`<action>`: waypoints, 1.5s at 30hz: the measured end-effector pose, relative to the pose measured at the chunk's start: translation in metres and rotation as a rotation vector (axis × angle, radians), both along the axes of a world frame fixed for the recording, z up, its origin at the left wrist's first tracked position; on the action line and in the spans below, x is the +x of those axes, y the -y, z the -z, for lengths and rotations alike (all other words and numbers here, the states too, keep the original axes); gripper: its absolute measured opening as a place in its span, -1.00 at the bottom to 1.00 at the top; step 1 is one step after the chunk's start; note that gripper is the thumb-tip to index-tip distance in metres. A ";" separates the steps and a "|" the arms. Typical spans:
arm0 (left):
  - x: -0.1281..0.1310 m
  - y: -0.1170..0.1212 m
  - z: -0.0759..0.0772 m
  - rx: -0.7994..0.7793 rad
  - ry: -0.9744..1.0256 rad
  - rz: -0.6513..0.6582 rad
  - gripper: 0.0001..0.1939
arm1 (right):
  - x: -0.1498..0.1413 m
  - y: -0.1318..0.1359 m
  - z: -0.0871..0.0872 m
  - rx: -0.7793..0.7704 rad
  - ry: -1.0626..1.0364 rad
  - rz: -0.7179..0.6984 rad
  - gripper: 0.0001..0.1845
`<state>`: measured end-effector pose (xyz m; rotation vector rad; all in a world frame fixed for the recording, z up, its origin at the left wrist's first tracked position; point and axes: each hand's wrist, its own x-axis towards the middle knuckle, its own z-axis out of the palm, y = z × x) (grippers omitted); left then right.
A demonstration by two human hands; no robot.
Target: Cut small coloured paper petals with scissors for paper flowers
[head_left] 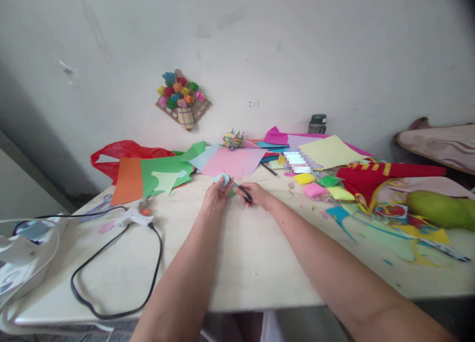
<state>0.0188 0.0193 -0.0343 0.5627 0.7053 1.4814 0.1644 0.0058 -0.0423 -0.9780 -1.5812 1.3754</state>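
A small light-blue paper piece point(221, 180) is pinched in my left hand point(216, 196), over the middle of the table. My right hand point(256, 194) is closed around the dark handles of a pair of scissors point(245, 193), whose blades point up and left toward the blue paper. Whether the blades touch the paper is too small to tell. A bit of green paper shows just below, between the two hands. Beyond them lies a sheet of pink paper point(233, 160), with a black pencil point(269, 170) to its right.
A white glue gun point(137, 217) with a looped black cord lies at left, near a power strip point(22, 258). Green point(166, 171) and orange paper point(126, 181) lie behind it. Coloured packets point(314, 189), paper scraps, red cloth point(371, 181) and green fruit point(438, 209) crowd the right side.
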 end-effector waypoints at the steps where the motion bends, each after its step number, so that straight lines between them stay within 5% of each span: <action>1: 0.001 -0.001 0.000 0.009 0.002 -0.007 -0.91 | 0.000 0.000 0.000 -0.001 -0.004 0.002 -0.69; 7: 0.004 -0.001 0.002 0.032 -0.014 -0.037 -0.92 | -0.004 0.005 -0.008 0.030 -0.109 0.121 -0.70; 12: 0.009 0.002 0.003 0.079 -0.076 -0.020 -0.86 | -0.010 0.005 -0.015 -0.004 -0.238 0.311 -0.50; 22: 0.014 0.004 0.007 0.188 -0.172 0.089 -0.79 | -0.010 0.003 -0.018 0.007 -0.346 0.431 -0.52; 34: -0.007 0.009 0.001 0.212 -0.582 0.243 -0.73 | 0.006 -0.002 -0.018 0.064 -0.185 0.251 -0.53; 45: 0.000 0.009 -0.001 0.159 -0.301 0.142 -0.70 | 0.001 -0.003 -0.010 0.041 -0.241 0.262 -0.52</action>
